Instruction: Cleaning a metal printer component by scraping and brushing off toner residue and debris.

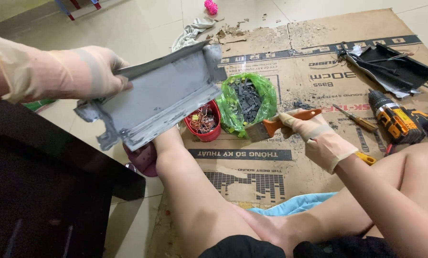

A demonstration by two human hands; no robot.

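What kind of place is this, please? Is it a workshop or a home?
Probably a home floor used as a makeshift work spot: a person sits on flattened cardboard over pale floor tiles, with a cordless drill and a screwdriver lying nearby.

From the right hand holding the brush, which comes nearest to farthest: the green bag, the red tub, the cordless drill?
From the right hand:
1. Green bag, just to its left.
2. Cordless drill, off to its right.
3. Red tub, beyond the bag, by the leg.
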